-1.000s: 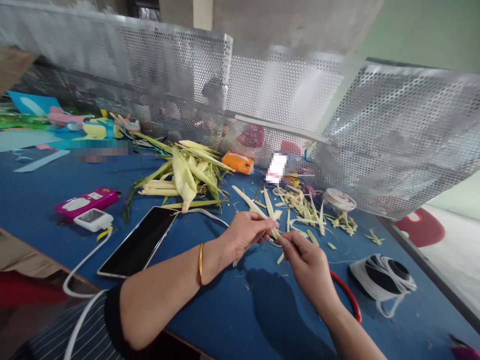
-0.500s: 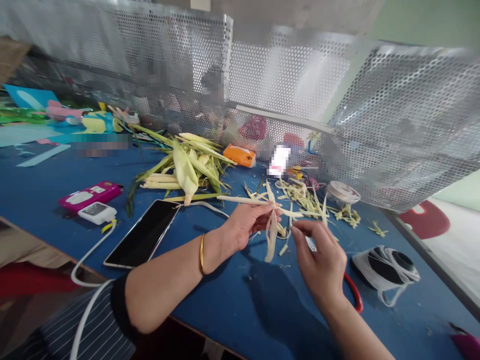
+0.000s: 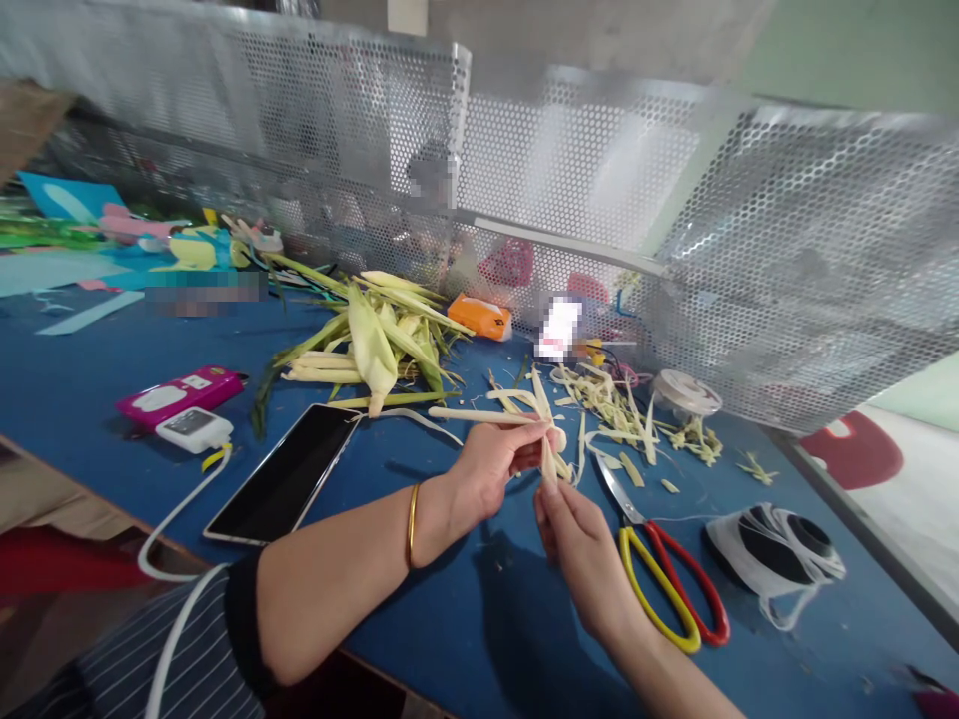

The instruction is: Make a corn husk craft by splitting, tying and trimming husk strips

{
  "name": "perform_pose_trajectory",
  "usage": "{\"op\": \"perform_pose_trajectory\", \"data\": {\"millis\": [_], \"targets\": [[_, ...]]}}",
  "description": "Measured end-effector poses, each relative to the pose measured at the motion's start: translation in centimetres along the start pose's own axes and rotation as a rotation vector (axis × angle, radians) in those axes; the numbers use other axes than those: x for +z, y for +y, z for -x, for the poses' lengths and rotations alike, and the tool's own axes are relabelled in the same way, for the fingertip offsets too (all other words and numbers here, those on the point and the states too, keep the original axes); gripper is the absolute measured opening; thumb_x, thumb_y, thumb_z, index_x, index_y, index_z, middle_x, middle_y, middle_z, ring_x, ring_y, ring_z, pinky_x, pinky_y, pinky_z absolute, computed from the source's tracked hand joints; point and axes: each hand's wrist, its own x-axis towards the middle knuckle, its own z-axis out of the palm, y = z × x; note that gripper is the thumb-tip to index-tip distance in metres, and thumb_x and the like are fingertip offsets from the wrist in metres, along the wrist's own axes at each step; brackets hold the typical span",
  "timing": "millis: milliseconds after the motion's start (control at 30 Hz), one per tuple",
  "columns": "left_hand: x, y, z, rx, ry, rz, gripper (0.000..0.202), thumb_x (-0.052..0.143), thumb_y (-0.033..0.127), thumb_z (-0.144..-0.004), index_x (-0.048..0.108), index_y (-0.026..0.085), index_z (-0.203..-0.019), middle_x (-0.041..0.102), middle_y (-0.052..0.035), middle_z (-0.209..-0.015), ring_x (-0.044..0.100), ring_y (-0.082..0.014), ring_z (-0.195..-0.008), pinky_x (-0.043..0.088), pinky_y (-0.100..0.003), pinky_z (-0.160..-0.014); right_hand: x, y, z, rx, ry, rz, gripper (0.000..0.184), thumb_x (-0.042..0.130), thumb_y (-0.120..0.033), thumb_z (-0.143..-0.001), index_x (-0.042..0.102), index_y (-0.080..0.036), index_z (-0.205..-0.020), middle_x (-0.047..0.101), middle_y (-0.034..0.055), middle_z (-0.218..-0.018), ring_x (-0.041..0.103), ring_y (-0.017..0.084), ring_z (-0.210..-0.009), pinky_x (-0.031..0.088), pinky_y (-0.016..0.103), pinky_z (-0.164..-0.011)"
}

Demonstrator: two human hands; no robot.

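Pale corn husk strips, crossed and gathered at one point, are pinched between the thumb and fingers of my left hand. One long rolled strip sticks out to the left over that hand. My right hand is closed on the lower end of a husk strip that hangs toward me from the crossing. Scissors with one yellow and one red handle lie on the table just right of my right hand, blades pointing away. Several husk scraps lie beyond the blades.
A heap of green corn husks lies at the back left. Near it are a tablet, a magenta box and an orange packet. Thread sits at the right, a round tape roll behind. A perforated metal screen borders the table.
My right hand has moved left and taken hold of the hanging husk strip, uncovering the scissors. My left hand keeps its pinch in nearly the same place.
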Motion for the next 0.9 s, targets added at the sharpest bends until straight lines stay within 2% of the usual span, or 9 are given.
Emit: {"op": "perform_pose_trajectory", "data": {"millis": [100, 200, 267, 367, 433, 500, 600, 767, 900], "targets": [[-0.1, 0.0, -0.1, -0.016, 0.003, -0.001, 0.004, 0.071, 0.008, -0.076, 0.068, 0.01, -0.077, 0.072, -0.008, -0.072, 0.068, -0.0126, -0.065, 0.052, -0.021, -0.065, 0.0, 0.0, 0.4, -0.063, -0.072, 0.15, 0.053, 0.041, -0.067, -0.088, 0.042, -0.021, -0.061, 0.036, -0.0057, -0.052, 0.03, 0.009, -0.047, 0.023, 0.024, -0.044], [-0.2, 0.1, -0.2, -0.005, -0.035, -0.041, 0.006, 0.072, 0.013, -0.076, 0.069, 0.011, -0.081, 0.072, -0.0078, -0.075, 0.067, -0.0122, -0.064, 0.051, -0.021, -0.063, -0.9, -0.4, 0.5, -0.248, -0.083, 0.465, 0.045, 0.037, -0.054, -0.095, 0.051, -0.021, -0.067, 0.049, -0.0023, -0.055, 0.043, 0.013, -0.05, 0.031, 0.025, -0.049], [-0.3, 0.2, -0.2, 0.005, -0.065, -0.086, 0.009, 0.073, 0.015, -0.075, 0.069, 0.011, -0.082, 0.072, -0.0068, -0.075, 0.065, -0.0114, -0.062, 0.05, -0.021, -0.061, -1.9, -0.9, 0.2, -0.449, 0.009, 0.639, 0.034, 0.042, -0.046, -0.095, 0.06, -0.021, -0.08, 0.062, 0.0026, -0.071, 0.056, 0.017, -0.065, 0.04, 0.028, -0.059], [-0.2, 0.3, 0.1, 0.015, -0.112, -0.171, 0.013, 0.075, 0.014, -0.07, 0.07, 0.01, -0.081, 0.07, -0.0054, -0.071, 0.063, -0.0103, -0.059, 0.05, -0.023, -0.062, -3.4, -1.4, -0.6, -0.687, 0.324, 0.665, 0.023, 0.05, -0.038, -0.092, 0.063, -0.021, -0.099, 0.066, 0.0086, -0.096, 0.061, 0.024, -0.091, 0.046, 0.035, -0.08], [-0.1, 0.3, 0.5, 0.014, -0.161, -0.221, 0.011, 0.075, 0.013, -0.07, 0.07, 0.01, -0.08, 0.069, -0.0052, -0.069, 0.063, -0.0101, -0.058, 0.05, -0.024, -0.064, -4.1, -1.5, -1.2, -0.678, 0.41, 0.61, 0.022, 0.053, -0.038, -0.091, 0.064, -0.021, -0.1, 0.066, 0.0086, -0.098, 0.06, 0.024, -0.094, 0.046, 0.037, -0.084], [0.1, 0.4, 0.8, 0.017, -0.228, -0.249, 0.006, 0.072, 0.013, -0.072, 0.07, 0.009, -0.076, 0.067, -0.0044, -0.067, 0.062, -0.009, -0.057, 0.05, -0.024, -0.066, -4.5, -1.5, -1.7, -0.579, 0.345, 0.517, 0.022, 0.055, -0.039, -0.09, 0.066, -0.021, -0.098, 0.068, 0.0075, -0.098, 0.061, 0.023, -0.093, 0.046, 0.038, -0.086], [0.4, 0.3, 1.1, 0.023, -0.237, -0.263, 0.003, 0.072, 0.012, -0.073, 0.071, 0.01, -0.076, 0.067, -0.004, -0.068, 0.062, -0.0094, -0.059, 0.051, -0.026, -0.07, -4.5, -1.6, -1.9, -0.466, 0.234, 0.397, 0.024, 0.058, -0.04, -0.088, 0.068, -0.02, -0.096, 0.071, 0.0064, -0.098, 0.063, 0.022, -0.094, 0.047, 0.036, -0.087], [0.7, 0.1, 1.1, 0.059, -0.172, -0.288, 0.007, 0.068, 0.006, -0.075, 0.069, 0.011, -0.08, 0.068, -0.0021, -0.069, 0.061, -0.0087, -0.059, 0.053, -0.027, -0.069, -3.8, -2.1, -1.6, -0.422, 0.195, 0.27, 0.029, 0.061, -0.042, -0.086, 0.068, -0.02, -0.102, 0.073, 0.0059, -0.097, 0.065, 0.021, -0.092, 0.05, 0.034, -0.084], [0.4, -0.1, 1.0, 0.096, -0.274, -0.396, 0.017, 0.065, 0.008, -0.077, 0.064, 0.013, -0.093, 0.067, -0.0006, -0.066, 0.062, -0.0104, -0.054, 0.051, -0.024, -0.06, -3.7, -2.1, -1.7, -0.38, 0.15, 0.191, 0.033, 0.057, -0.045, -0.087, 0.07, -0.019, -0.102, 0.071, 0.0036, -0.081, 0.064, 0.019, -0.075, 0.051, 0.031, -0.072]]}}
